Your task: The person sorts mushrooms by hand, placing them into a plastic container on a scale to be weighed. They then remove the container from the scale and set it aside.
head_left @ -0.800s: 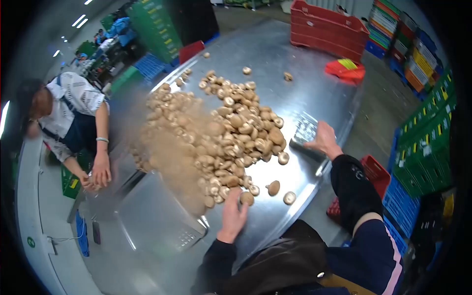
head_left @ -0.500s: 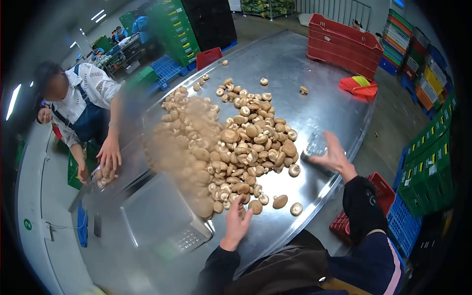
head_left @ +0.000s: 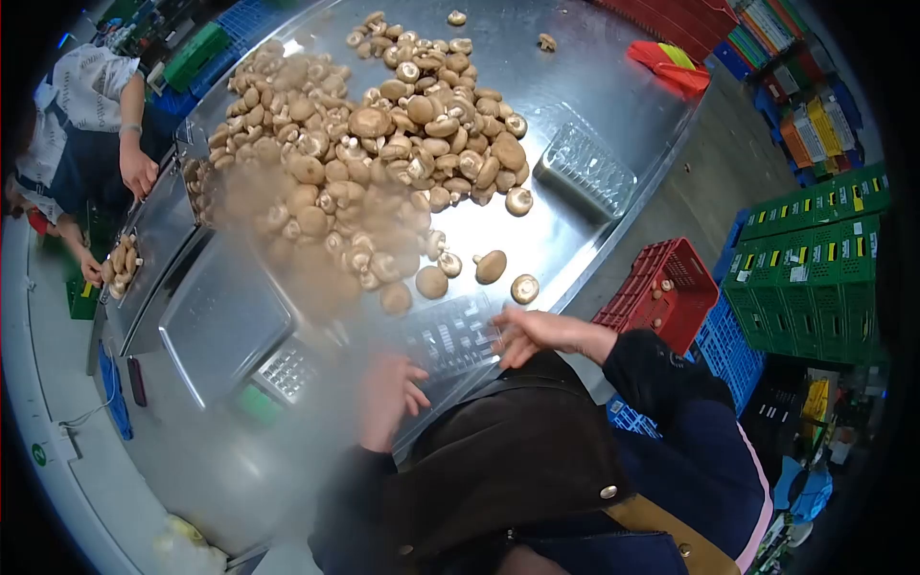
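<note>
Because a blur hid some of the mushrooms (head_left: 369, 174) and smudged the left hand (head_left: 391, 395), I couldn't tell if it or the bent right hand (head_left: 544, 333) gripped the clear tray (head_left: 448, 337).

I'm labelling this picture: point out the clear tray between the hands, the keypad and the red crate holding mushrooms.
Clear tray (head_left: 448, 337): head view, its middle.
Keypad (head_left: 285, 374): head view, its buttons.
Red crate (head_left: 635, 282): head view, side wall.

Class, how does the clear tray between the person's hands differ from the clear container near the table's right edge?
The near tray is between the left hand and right hand; the far container sits apart. The near tray looks shallow and hazy; the far container looks deeper and sharper, perhaps a stack. Both are clear and catch reflections.
</note>
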{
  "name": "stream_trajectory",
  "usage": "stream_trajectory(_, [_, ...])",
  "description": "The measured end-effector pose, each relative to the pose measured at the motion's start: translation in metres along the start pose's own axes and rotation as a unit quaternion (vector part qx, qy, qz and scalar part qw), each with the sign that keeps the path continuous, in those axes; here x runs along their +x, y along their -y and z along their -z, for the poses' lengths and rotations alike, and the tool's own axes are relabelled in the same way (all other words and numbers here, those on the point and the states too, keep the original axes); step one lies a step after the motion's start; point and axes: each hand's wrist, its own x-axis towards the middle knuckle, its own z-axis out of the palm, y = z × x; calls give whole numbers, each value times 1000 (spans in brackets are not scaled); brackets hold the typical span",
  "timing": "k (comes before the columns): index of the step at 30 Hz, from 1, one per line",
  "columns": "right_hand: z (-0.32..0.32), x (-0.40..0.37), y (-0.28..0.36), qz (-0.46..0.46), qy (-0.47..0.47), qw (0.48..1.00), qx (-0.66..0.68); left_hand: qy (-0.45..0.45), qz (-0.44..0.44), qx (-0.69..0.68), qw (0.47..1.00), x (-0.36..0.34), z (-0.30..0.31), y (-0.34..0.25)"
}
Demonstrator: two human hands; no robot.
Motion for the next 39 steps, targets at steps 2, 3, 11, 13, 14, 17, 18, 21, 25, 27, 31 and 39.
stream_trajectory(2, [-16,-7,-23,61,-50,991,-111,13,115,-46,992,-13,-14,11])
stream_trajectory(3, [-20,-8,-31,68,-81,983,-149,22,152,-93,984,-9,-17,19])
stream_trajectory(11, [-8,82,5,159,-246,953,-81,-71,85,-222,969,74,-7,-10])
stream_trajectory(13, [4,125,29,212,-257,940,-72,-36,-9,-239,970,119,17,-15])
stream_trajectory(14, [-8,132,52,237,-309,921,-4,-37,-63,-129,989,153,38,-7])
stream_trajectory(17, [-5,157,105,245,-362,899,-43,-75,-77,-207,972,206,45,-21])
stream_trajectory(18, [2,170,105,245,-362,899,-14,-95,-94,-173,976,210,37,-30])
stream_trajectory(21, [18,191,91,258,-346,902,-22,-144,-102,-179,968,188,10,-54])
stream_trajectory(25, [5,167,69,280,-292,912,60,-144,-132,-162,967,168,2,-39])
stream_trajectory(27, [-3,156,59,268,-301,909,105,-138,-127,-170,967,158,1,-27])
stream_trajectory(31, [-8,130,39,272,-300,910,93,-128,-117,-187,967,135,-7,-10])
stream_trajectory(39, [-17,117,26,339,-376,860,-56,-100,-141,-160,972,90,-6,-24])
